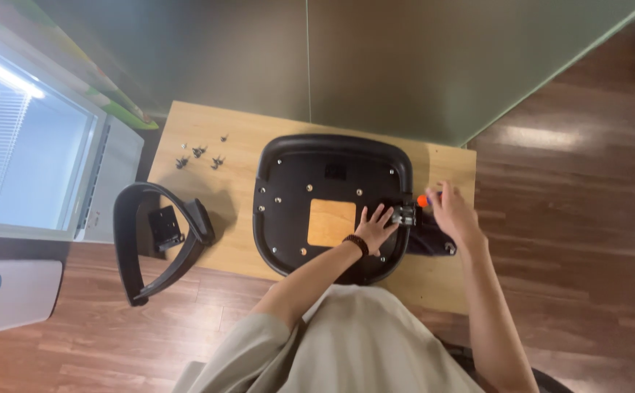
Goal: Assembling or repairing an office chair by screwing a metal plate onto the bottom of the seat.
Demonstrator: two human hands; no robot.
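An upside-down black chair seat (317, 182) lies on a wooden table (186, 124); a square opening in its middle shows the wood beneath. My left hand (376, 227) rests flat on the seat's right part, fingers spread, beside a small metal bracket (403, 215) at the seat's right edge. My right hand (450, 211) is just right of that bracket and grips a tool with an orange handle (422, 200). A black armrest part (431, 240) lies under my right hand, against the seat's right side.
Another black armrest (154, 244) lies at the table's left edge, partly over the floor. Several loose screws (200, 154) sit near the table's far left corner. A white cabinet (41, 167) stands to the left, a green wall behind.
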